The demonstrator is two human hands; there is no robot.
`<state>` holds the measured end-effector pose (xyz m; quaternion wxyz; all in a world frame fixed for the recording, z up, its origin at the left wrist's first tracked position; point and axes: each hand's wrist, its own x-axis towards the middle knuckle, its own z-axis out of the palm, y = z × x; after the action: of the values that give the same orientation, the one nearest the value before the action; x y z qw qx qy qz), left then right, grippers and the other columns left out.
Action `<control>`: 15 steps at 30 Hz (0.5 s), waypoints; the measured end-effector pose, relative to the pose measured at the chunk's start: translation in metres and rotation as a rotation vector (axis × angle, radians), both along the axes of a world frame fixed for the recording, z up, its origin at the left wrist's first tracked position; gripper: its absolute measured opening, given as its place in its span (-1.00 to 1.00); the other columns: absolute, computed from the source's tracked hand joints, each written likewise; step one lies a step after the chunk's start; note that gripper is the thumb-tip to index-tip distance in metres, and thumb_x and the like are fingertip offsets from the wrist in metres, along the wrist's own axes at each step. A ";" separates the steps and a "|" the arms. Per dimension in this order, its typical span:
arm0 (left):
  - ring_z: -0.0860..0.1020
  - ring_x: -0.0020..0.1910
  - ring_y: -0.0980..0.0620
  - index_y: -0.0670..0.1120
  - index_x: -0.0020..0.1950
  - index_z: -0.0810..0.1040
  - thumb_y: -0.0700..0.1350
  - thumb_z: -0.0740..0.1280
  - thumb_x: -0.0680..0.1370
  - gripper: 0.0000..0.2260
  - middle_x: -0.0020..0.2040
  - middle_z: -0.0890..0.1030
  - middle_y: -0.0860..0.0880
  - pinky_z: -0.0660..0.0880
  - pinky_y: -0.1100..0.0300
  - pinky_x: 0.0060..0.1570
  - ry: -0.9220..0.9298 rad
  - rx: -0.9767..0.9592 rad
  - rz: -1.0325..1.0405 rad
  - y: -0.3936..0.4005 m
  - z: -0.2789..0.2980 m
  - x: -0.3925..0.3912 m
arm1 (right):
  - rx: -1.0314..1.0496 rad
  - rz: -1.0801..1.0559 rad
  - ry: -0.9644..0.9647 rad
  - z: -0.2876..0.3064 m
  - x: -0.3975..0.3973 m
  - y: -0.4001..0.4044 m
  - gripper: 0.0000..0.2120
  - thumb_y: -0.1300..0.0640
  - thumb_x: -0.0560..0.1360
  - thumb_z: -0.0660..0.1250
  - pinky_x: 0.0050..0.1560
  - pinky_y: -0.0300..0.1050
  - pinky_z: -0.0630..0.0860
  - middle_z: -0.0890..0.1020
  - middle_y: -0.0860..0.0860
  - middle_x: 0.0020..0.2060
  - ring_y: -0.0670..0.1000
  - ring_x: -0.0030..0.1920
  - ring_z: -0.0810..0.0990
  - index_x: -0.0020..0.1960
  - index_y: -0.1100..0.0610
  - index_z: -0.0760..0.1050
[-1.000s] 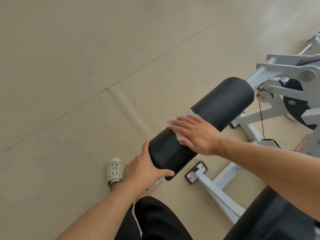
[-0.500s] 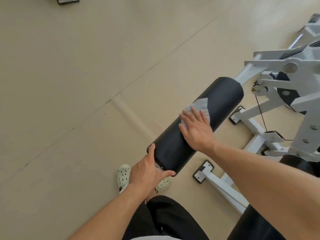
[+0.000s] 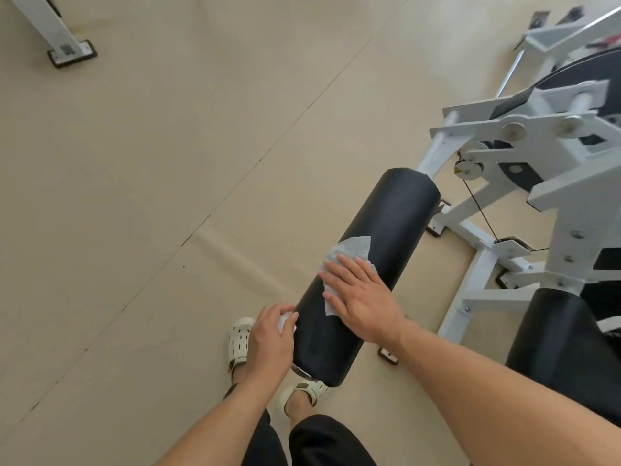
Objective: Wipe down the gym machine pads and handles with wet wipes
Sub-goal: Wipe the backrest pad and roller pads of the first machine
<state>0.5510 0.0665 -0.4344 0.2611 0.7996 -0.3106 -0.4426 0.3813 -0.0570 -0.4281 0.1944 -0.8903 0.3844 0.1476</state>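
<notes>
Pressing my right hand (image 3: 363,302), fingers flat, on the wet wipe (image 3: 349,255) atop the black roller pad (image 3: 376,250); my left hand (image 3: 272,338) curls around something white beside the pad's near end

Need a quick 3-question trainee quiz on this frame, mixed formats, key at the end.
1. True or false: the right hand presses a white wet wipe flat on the black cylindrical roller pad.
2. The left hand is at: A) the pad's near end B) the white steel frame C) the floor.
3. Fill in: the wipe lies ___ the right hand's fingers.

Key: 1 true; 2 A; 3 under.
</notes>
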 end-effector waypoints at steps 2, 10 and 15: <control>0.50 -0.06 0.19 0.07 0.14 0.57 -0.04 0.22 0.68 -0.86 0.04 0.53 0.13 0.32 0.50 -0.24 -0.082 0.041 -0.018 0.000 -0.008 -0.007 | -0.054 -0.115 0.044 -0.004 -0.003 -0.054 -0.44 -0.22 0.71 -0.16 0.62 0.05 -0.23 0.15 -0.10 0.64 -0.08 0.65 -0.16 0.63 -0.07 0.19; 0.52 -0.05 0.20 0.13 0.13 0.51 0.02 0.16 0.68 -0.86 0.03 0.55 0.19 0.38 0.39 -0.22 0.000 0.104 -0.170 -0.019 -0.033 0.013 | -0.092 -0.320 0.206 -0.006 0.016 -0.125 -0.49 -0.12 0.71 -0.08 0.60 0.05 -0.34 0.21 -0.06 0.62 0.00 0.65 -0.13 0.58 -0.02 0.31; 0.56 -0.03 0.11 0.12 0.11 0.53 -0.04 0.25 0.66 -0.90 -0.01 0.60 0.11 0.44 0.26 -0.18 0.172 0.180 -0.097 -0.031 -0.031 0.032 | -0.100 -0.148 0.042 -0.001 0.052 0.054 -0.57 -0.05 0.68 0.07 0.61 0.13 -0.07 0.51 -0.06 0.46 0.04 0.62 0.19 0.41 0.00 0.55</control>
<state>0.5829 0.0351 -0.4658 0.1923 0.7630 -0.2846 -0.5476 0.4336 -0.0027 -0.4295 0.1520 -0.8648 0.4598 0.1324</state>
